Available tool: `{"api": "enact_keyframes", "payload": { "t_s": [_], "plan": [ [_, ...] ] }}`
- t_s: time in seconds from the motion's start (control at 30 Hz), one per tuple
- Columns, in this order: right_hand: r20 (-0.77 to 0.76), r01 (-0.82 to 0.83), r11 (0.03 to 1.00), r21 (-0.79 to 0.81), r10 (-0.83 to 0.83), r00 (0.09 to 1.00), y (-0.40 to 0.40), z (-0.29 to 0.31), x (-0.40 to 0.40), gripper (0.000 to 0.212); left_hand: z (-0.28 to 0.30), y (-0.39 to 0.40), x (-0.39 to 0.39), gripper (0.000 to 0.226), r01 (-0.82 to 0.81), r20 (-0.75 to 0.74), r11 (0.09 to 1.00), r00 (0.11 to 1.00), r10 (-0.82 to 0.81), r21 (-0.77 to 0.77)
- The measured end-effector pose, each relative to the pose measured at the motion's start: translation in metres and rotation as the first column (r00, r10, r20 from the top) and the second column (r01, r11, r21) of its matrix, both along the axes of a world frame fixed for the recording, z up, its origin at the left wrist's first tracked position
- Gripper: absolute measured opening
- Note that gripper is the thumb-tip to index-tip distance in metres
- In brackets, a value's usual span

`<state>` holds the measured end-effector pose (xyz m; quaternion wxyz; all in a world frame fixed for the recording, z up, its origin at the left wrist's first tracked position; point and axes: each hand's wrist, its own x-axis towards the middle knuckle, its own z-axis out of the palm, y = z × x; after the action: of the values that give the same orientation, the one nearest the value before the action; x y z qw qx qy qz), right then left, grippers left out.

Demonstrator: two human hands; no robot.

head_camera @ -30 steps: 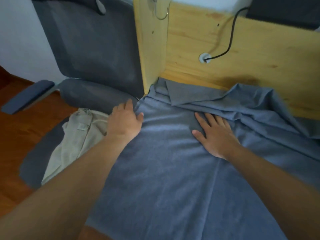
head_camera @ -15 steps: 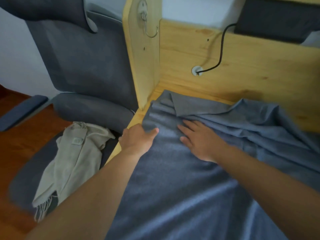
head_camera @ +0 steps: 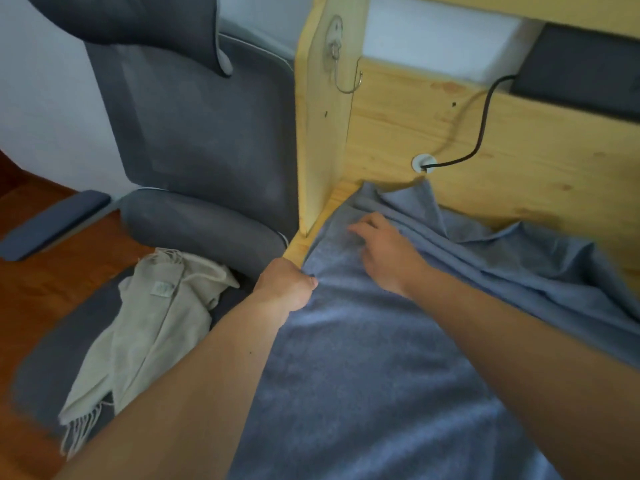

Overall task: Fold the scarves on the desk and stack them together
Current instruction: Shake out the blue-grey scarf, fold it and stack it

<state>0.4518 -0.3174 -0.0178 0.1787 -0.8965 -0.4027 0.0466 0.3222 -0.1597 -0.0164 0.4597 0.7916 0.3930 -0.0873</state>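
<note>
Blue-grey scarf (head_camera: 381, 358): I see it spread over the wooden counter (head_camera: 519, 161). Left hand (head_camera: 285, 289): fingers curled, gripping its left edge. Right hand (head_camera: 388, 254): fingers loosely bent, resting on top. Beige fringed scarf (head_camera: 138, 327): on grey chair (head_camera: 194, 140).

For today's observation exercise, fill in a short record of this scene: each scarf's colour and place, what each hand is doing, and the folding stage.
blue scarf: spread on the wooden desk, bunched at the far side
beige scarf: crumpled on the grey chair, not yet on the desk
left hand: grips the blue scarf's left edge
right hand: rests on the blue scarf, fingers curled
stage: nothing folded or stacked yet
</note>
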Motion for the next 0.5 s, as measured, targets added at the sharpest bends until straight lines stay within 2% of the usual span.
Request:
{"api": "enact_keyframes", "payload": {
  "t_s": [0.07,0.13,0.2,0.27,0.3,0.33,0.4,0.5],
  "plan": [
    [-0.050,0.117,0.992,0.055,-0.115,0.992,0.014,0.004,0.011,0.049,0.008,0.001,0.003,0.024,0.115,-0.073,0.993,0.991,-0.112,0.033],
    [-0.061,0.112,0.992,0.050,-0.109,0.992,0.027,0.011,0.022,0.053,0.018,0.005,0.005,0.024,0.202,-0.133,0.979,0.971,-0.197,0.029],
    [-0.034,0.017,0.997,-0.079,-0.020,0.999,0.039,0.017,0.030,0.061,0.021,0.012,0.004,0.031,0.213,-0.120,0.974,0.968,-0.221,-0.076],
    [-0.010,-0.076,0.964,-0.254,0.076,0.997,0.050,0.023,0.038,0.070,0.020,0.019,-0.001,0.048,0.145,-0.026,0.957,0.987,-0.156,-0.252],
    [-0.028,-0.117,0.939,-0.322,0.114,0.993,0.055,0.025,0.042,0.072,0.020,0.021,-0.005,0.046,0.147,0.018,0.941,0.989,-0.149,-0.304],
    [-0.051,-0.158,0.913,-0.377,0.150,0.987,0.058,0.025,0.045,0.071,0.016,0.021,-0.008,0.035,0.167,0.065,0.934,0.986,-0.155,-0.314],
    [-0.054,-0.220,0.861,-0.458,0.220,0.974,0.062,0.024,0.052,0.064,0.008,0.021,-0.011,0.014,0.198,0.112,0.948,0.978,-0.175,-0.249],
    [-0.053,-0.230,0.825,-0.517,0.237,0.970,0.068,0.028,0.061,0.042,-0.002,0.021,-0.015,0.021,0.225,0.090,0.964,0.973,-0.213,-0.142]
  ]
}}
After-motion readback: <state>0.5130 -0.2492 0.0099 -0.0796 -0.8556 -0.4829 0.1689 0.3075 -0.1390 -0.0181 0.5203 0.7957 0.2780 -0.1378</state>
